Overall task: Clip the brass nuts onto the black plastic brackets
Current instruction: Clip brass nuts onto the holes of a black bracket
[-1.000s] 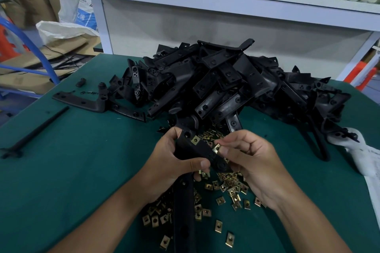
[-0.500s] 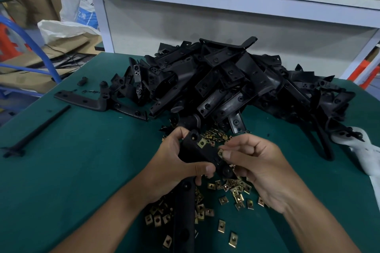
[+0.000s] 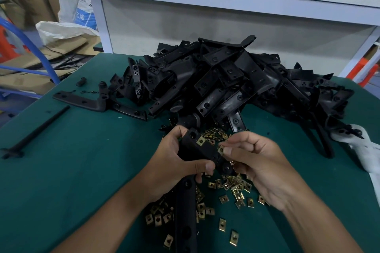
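My left hand grips a black plastic bracket above the green table, fingers and thumb wrapped round its short arm; its long arm hangs down toward me. One brass nut sits clipped near the bracket's far end. My right hand pinches a second brass nut between thumb and forefinger, right against the bracket's right edge. Several loose brass nuts lie scattered on the table beneath both hands.
A big heap of black brackets fills the back of the green table. A lone L-shaped bracket and a black rod lie at left. White cloth lies at the right edge. A grey shelf frame stands behind.
Both hands have held their place with the bracket. My right hand has brought its nut slightly up and in against the bracket's edge.
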